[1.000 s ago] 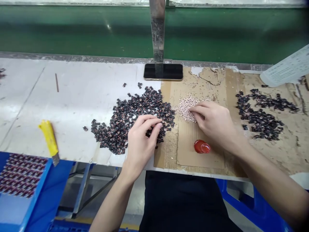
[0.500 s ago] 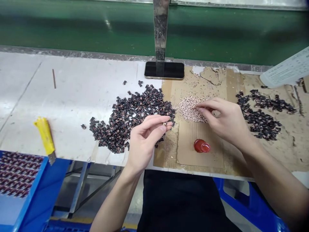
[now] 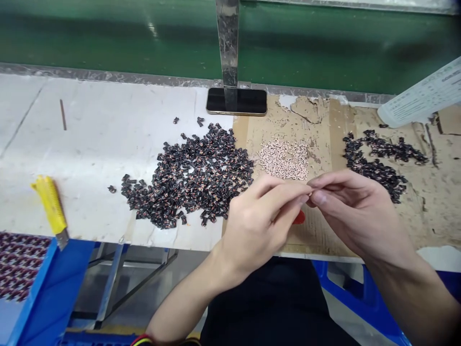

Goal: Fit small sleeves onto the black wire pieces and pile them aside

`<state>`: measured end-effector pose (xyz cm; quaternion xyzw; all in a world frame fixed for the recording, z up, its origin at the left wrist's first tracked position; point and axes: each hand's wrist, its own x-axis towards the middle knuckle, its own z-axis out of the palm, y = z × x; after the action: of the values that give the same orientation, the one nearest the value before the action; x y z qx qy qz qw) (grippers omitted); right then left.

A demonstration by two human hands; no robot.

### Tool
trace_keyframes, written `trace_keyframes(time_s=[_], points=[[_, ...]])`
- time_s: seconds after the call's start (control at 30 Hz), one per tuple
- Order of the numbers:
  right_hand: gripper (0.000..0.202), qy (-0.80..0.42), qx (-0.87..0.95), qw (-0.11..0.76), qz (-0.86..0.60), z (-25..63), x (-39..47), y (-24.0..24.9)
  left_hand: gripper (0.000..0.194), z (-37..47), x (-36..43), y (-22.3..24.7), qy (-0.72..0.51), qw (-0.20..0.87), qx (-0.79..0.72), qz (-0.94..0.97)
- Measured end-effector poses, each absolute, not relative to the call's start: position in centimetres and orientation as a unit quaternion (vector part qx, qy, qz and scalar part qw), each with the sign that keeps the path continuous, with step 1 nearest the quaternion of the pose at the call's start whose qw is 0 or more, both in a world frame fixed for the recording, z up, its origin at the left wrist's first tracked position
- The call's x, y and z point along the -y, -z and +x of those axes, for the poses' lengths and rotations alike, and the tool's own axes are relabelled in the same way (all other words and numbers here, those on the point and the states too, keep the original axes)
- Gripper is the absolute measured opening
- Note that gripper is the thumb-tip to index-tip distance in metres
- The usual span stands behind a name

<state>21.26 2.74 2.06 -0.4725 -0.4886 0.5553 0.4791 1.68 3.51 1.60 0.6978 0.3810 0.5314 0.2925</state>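
My left hand [image 3: 266,218] and my right hand [image 3: 355,209] meet fingertip to fingertip above the cardboard, both closed in a pinch. Between them a tiny pale piece [image 3: 310,194] just shows; the fingers cover most of what they hold. Behind the fingertips lies a heap of small pinkish, copper-toned pieces [image 3: 284,161]. Left of it spreads a large pile of small black parts [image 3: 201,168] with copper-coloured ends. A red round object [image 3: 299,218] on the cardboard is partly hidden by my left hand.
More black parts [image 3: 382,173] lie at the right, near a tilted whitish container [image 3: 414,98]. A phone [image 3: 236,102] lies by the metal post [image 3: 228,43]. A yellow utility knife [image 3: 50,206] overhangs the table's front edge, above a blue tray [image 3: 38,293].
My right hand has left the pinkish heap and come toward me. My left hand has moved right to meet it, turning so its back faces up. The view has shifted slightly.
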Motion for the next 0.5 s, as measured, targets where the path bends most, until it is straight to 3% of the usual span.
trace_keyframes(time_s=[0.27, 0.5], points=[[0.026, -0.508, 0.518, 0.479, -0.495, 21.1, -2.0, -2.7, 0.014, 1.4, -3.2, -0.7, -0.501, 0.216, -0.356, 0.759], [0.019, -0.515, 0.498, 0.492, -0.495, 20.1, -1.0, -2.2, 0.012, 2.5, -2.3, -0.7, -0.536, 0.292, -0.396, 0.686]])
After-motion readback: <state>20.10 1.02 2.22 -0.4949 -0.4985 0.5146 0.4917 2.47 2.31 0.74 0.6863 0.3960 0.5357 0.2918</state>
